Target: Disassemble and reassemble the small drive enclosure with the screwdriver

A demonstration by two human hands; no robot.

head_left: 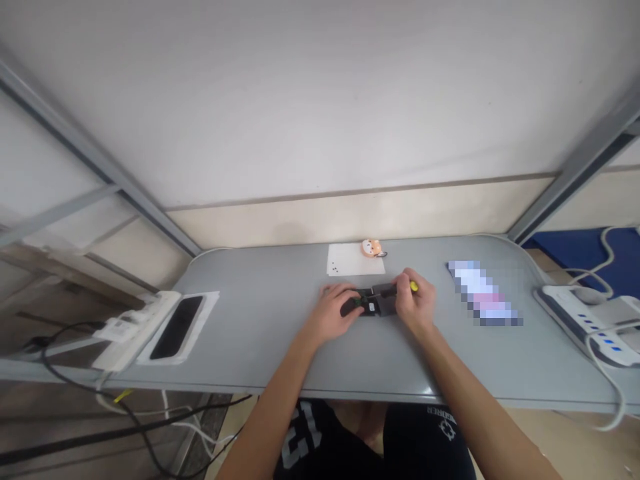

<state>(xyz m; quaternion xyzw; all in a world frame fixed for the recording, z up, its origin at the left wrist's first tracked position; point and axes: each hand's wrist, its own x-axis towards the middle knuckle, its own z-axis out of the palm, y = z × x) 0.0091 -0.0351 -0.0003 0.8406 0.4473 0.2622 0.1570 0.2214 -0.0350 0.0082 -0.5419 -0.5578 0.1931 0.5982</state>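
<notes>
Near the middle of the desk lies a small flat black device point(371, 307), with green circuit-board parts and a small white label showing; its exact kind cannot be told. My left hand point(334, 313) grips its left side, fingers along the far edge and thumb near the front. In my right hand point(418, 300) is a screwdriver with a yellow-ended handle point(414, 286). Its dark shaft points left over the device; whether the tip touches is too small to tell. My right hand covers the device's right end.
Behind the device, white paper point(345, 259) holds several tiny dark screws point(335, 267) and an orange-and-white animal-face trinket point(371, 248). A dark phone point(177, 327) lies left, beside a white power strip point(155, 320). At right are a pixelated screen point(483, 293) and another power strip point(590, 327) with cables.
</notes>
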